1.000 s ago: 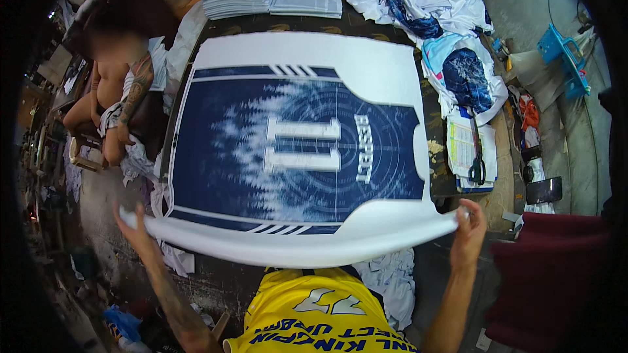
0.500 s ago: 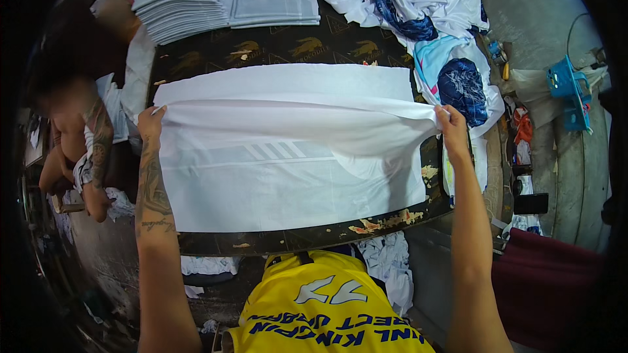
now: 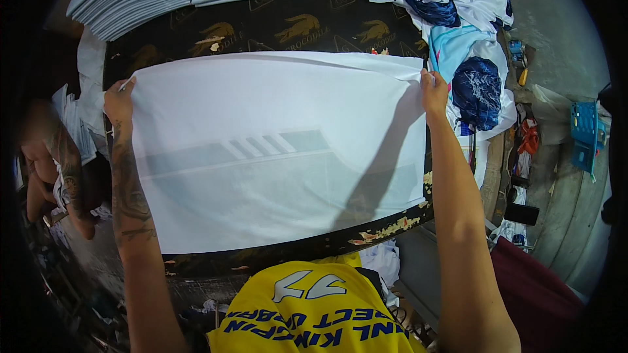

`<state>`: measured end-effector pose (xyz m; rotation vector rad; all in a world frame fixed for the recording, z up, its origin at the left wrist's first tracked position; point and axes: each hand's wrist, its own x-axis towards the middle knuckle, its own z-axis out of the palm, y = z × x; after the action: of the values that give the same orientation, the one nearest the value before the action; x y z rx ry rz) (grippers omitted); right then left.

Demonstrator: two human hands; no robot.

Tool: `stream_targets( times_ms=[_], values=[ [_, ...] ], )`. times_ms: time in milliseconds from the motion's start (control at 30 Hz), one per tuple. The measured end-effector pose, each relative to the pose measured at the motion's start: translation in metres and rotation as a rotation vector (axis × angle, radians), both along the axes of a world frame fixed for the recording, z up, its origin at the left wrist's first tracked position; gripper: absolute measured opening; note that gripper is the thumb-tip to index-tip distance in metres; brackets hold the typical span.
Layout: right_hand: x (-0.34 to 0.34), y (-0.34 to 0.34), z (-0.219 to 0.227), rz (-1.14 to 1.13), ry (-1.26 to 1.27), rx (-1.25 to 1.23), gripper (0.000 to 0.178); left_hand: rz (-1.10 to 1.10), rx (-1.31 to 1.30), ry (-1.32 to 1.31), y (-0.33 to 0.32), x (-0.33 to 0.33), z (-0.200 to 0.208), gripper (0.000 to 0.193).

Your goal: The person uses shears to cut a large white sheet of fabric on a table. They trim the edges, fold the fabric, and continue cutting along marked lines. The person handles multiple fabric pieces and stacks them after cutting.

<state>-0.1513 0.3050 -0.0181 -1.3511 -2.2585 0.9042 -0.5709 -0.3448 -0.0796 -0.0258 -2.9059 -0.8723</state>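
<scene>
A white sheet of thin fabric [image 3: 261, 101] lies stretched across the dark board-topped table. Its lower half lets a grey printed panel with slanted stripes [image 3: 268, 147] show through from underneath. My left hand [image 3: 119, 101] pinches the far left corner of the fabric. At the far right corner, my right hand [image 3: 434, 91] has the edge gripped between thumb and fingers. The top edge between both hands is pulled fairly taut, with a slight fold along it. A shadow of my right arm falls across the fabric's right side.
Stacked folded pale grey pieces [image 3: 131, 0] stand at the far left of the table [image 3: 261, 33]. Heaped white and navy garments [image 3: 451, 0] cover the far right. A blue plastic basket [image 3: 583, 134] is at the right. Another person [image 3: 59, 163] sits at the left.
Both hands have moved farther away, carrying the fabric's held edge to the far side of the sheet. The fold across the middle has flattened out. My view has shifted slightly.
</scene>
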Motion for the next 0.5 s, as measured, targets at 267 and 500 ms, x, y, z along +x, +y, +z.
stream_targets(
  times_ms=[267, 500],
  values=[
    [-0.014, -0.002, 0.004, 0.065, -0.085, 0.199, 0.038, 0.048, -0.056, 0.126, 0.012, 0.070, 0.015, 0.067],
    [0.189, -0.103, 0.042, 0.348, -0.268, 0.139, 0.018, 0.145, -0.785, -0.006, -0.057, 0.214, -0.004, 0.074]
  ],
)
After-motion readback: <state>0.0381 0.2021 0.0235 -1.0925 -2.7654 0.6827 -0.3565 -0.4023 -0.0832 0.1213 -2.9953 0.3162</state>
